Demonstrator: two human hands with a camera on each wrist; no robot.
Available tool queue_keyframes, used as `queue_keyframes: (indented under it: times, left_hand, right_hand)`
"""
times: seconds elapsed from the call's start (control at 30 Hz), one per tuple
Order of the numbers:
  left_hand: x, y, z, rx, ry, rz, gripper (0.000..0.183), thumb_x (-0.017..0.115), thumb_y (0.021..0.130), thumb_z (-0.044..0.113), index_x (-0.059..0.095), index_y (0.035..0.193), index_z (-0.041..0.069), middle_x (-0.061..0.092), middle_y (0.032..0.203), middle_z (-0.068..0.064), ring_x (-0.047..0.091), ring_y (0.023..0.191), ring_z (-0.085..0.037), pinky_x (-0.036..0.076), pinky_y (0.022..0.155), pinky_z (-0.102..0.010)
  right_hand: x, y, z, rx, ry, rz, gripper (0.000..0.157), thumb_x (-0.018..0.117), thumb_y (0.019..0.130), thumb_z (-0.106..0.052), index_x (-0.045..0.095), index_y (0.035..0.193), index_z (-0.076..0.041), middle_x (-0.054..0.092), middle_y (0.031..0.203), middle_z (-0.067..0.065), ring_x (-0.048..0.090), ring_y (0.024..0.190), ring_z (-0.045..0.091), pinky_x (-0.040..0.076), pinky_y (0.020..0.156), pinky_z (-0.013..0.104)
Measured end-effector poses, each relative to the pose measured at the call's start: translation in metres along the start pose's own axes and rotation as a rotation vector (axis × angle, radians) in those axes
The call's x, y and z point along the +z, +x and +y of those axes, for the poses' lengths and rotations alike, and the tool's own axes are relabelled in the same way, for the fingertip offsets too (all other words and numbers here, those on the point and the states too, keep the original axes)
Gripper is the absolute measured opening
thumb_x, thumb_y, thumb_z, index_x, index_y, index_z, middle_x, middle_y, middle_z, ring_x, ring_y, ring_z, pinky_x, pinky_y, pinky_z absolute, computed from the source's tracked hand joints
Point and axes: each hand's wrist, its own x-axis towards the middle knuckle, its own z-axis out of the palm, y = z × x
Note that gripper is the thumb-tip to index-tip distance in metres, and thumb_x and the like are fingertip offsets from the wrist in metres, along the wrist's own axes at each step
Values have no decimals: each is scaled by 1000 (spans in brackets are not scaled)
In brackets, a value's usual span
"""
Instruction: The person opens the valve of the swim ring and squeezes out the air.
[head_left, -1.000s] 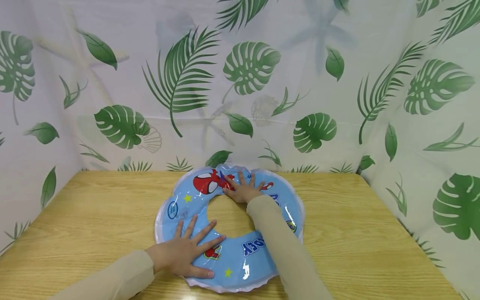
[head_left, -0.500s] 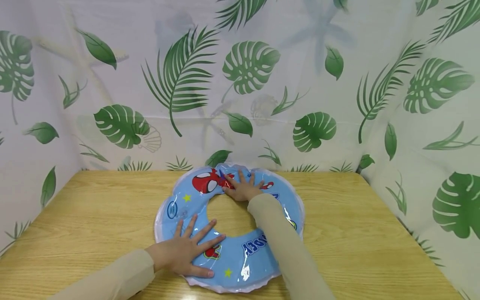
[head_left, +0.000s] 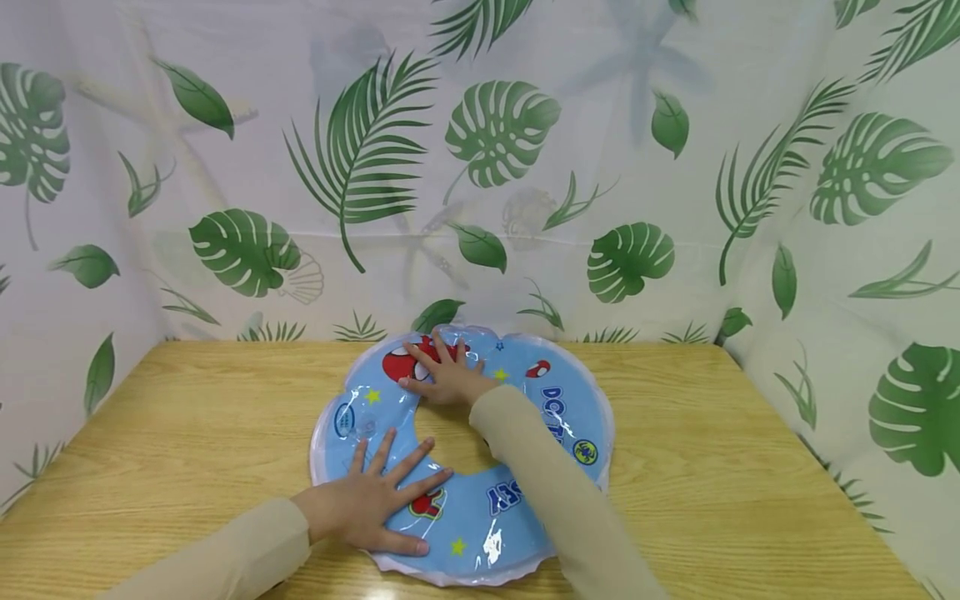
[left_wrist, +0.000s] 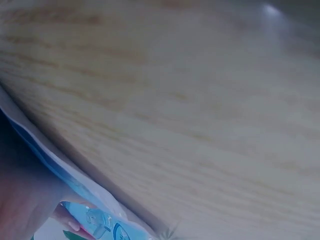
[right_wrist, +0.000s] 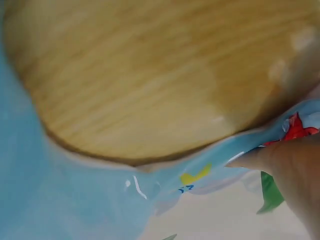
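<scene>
The fingers (head_left: pixel 410 462) of the left hand (head_left: pixel 363 504) are straight and fanned wide, lying on the near left part of a blue swim ring (head_left: pixel 480 518). Those of the right hand (head_left: pixel 450 382) are spread too, resting on the far part, over a red masked figure (head_left: pixel 397 365). Beige sleeves (head_left: pixel 243 546) cover both forearms, the right one reaching across the ring.

The ring lies around the middle of the desk (head_left: pixel 697 467), glossy and edged with a pale, wrinkled rim; wood shows through its hole. The desk's yellowish grain runs mostly crosswise (the left wrist view blurs it to soft streaks), and light glares off it by the near edge.

Behind the desk hangs white cloth (head_left: pixel 577 158) printed with green palm fronds and split leaves, fainter starfish and a shell among them. A crease crosses the back panel; similar leafy cloth flanks both sides. Whether the ring's far edge touches the cloth, one cannot tell.
</scene>
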Motion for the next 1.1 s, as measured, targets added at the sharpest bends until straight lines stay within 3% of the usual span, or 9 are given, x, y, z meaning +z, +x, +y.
queue_keyframes:
  times: [0.53, 0.93, 1.1]
  left_hand:
    - [4, 3, -1, 23, 14, 21, 80, 33, 77, 78, 6, 144, 44, -8, 155, -1, -8, 134, -52, 2, 98, -74]
    - [3, 3, -2, 22, 16, 17, 80, 32, 77, 78, 5, 144, 44, -8, 155, -2, -8, 134, -52, 3, 97, -74]
    - [3, 2, -2, 19, 14, 16, 80, 32, 77, 79, 5, 144, 44, -8, 155, -2, -8, 134, -53, 3, 97, -75]
  right_hand:
    - [15, 6, -7, 84, -160, -52, 63, 28, 84, -71, 8, 141, -51, -5, 156, 1, -8, 138, 46, 5, 100, 72]
    - [13, 4, -12, 100, -205, -62, 60, 24, 87, -69, 6, 141, -50, -3, 156, 0, -7, 138, 45, 7, 102, 70]
    - [12, 6, -12, 99, -169, -86, 61, 25, 86, -70, 6, 141, -51, -3, 156, 0, -8, 138, 45, 4, 102, 70]
